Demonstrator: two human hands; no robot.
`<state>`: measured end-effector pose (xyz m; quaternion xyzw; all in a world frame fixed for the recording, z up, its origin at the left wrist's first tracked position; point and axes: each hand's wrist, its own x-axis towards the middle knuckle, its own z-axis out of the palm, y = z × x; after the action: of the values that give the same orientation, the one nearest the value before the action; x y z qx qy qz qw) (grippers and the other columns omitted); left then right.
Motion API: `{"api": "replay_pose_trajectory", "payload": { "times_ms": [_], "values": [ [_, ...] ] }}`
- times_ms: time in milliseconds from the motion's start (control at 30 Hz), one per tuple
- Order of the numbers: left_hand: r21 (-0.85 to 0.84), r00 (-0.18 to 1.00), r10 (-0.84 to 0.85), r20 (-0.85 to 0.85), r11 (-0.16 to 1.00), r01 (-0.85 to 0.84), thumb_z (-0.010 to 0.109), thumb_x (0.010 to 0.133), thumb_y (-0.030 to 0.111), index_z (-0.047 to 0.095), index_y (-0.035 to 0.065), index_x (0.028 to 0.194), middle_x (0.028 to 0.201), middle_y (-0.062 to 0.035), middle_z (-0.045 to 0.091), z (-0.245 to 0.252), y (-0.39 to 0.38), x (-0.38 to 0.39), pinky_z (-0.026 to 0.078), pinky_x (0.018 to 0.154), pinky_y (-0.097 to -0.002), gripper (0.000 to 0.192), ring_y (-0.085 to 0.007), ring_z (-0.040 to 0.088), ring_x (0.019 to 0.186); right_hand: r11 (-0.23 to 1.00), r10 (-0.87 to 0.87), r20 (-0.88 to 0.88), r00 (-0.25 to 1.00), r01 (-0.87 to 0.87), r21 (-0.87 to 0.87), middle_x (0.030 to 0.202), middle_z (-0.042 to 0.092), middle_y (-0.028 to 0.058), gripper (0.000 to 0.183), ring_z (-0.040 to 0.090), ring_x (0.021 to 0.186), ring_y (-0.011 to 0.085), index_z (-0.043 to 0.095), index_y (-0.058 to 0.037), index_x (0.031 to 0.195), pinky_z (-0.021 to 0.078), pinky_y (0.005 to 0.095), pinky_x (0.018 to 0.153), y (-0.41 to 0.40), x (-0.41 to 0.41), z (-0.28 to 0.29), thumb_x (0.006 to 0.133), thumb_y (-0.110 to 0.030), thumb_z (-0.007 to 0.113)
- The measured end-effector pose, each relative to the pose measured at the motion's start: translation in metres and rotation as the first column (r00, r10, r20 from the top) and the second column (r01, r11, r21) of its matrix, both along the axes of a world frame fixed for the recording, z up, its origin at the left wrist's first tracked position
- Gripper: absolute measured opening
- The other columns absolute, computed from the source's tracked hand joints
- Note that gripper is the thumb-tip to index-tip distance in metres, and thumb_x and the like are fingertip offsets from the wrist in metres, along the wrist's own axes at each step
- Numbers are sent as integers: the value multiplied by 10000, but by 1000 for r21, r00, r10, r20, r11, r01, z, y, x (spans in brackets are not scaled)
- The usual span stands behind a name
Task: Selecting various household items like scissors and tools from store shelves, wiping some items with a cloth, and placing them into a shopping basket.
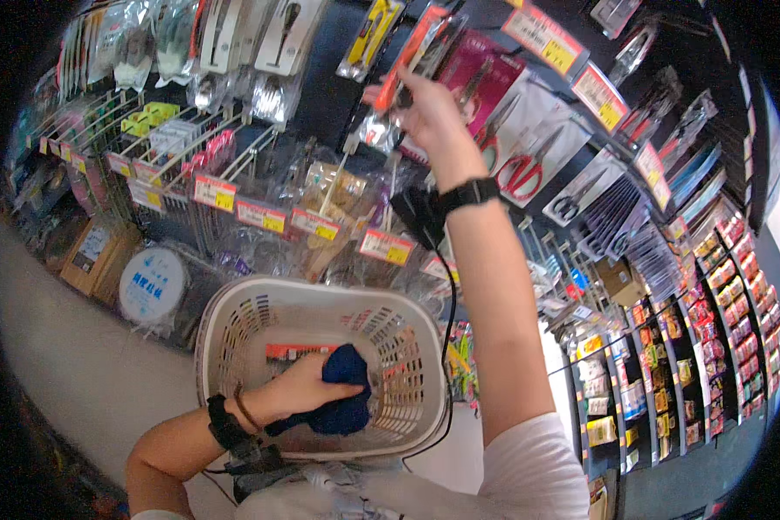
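Down in front of me, my left hand (305,388) is closed around a dark blue cloth (348,403) above a light plastic shopping basket (400,305). A red-topped package (292,351) lies inside the basket, partly hidden behind that hand. Up at the display, my right hand (426,107) reaches to a packaged item with an orange-red card (409,58); its fingers are at the package, but whether they grip it cannot be told. Beside that hand, on the right, hang a magenta package (487,71) and red-handled scissors (520,174) on a white card.
Metal display hooks (253,151) and price tags (387,247) jut out above the basket. A yellow-packaged tool (372,39) hangs near the top. At lower left stand a cardboard box (97,260) and a round white-lidded container (151,284). Shelves of packets (663,364) run along the right.
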<state>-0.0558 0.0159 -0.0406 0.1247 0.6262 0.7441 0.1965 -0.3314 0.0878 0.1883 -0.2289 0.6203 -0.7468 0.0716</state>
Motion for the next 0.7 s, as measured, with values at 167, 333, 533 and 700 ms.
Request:
{"api": "replay_pose_trajectory", "payload": {
  "times_ms": [167,333,533,700],
  "values": [
    [50,983,-81,165,996,74,650,839,85,594,8,972,828,-26,634,16,4,6,503,654,-251,163,-95,614,730,999,27,26,999,-26,-32,1046,598,159,271,610,847,285,478,29,1138,524,444,753,7,-36,-8,935,-152,479],
    [59,992,-26,121,998,19,653,840,97,593,-8,963,817,-31,637,5,-3,10,507,654,-258,173,-100,619,731,879,-246,-242,938,321,352,887,614,234,511,606,782,290,425,169,1107,470,393,700,-15,59,-25,795,-190,612],
    [53,995,-48,89,998,43,656,838,101,594,-16,968,825,-34,640,3,-1,4,506,658,-256,186,-95,618,741,649,33,-961,275,725,230,1318,281,403,686,281,1259,498,289,183,1270,225,477,1090,-14,102,-28,752,-160,578],
    [85,995,-18,100,996,10,650,843,64,586,0,1004,857,-15,637,15,-3,-4,504,692,-252,185,-99,611,780,479,-2,-1000,-23,878,-21,1331,326,330,590,283,1275,475,398,129,1246,275,466,1062,-24,38,-1,742,-133,561]
  ]
}}
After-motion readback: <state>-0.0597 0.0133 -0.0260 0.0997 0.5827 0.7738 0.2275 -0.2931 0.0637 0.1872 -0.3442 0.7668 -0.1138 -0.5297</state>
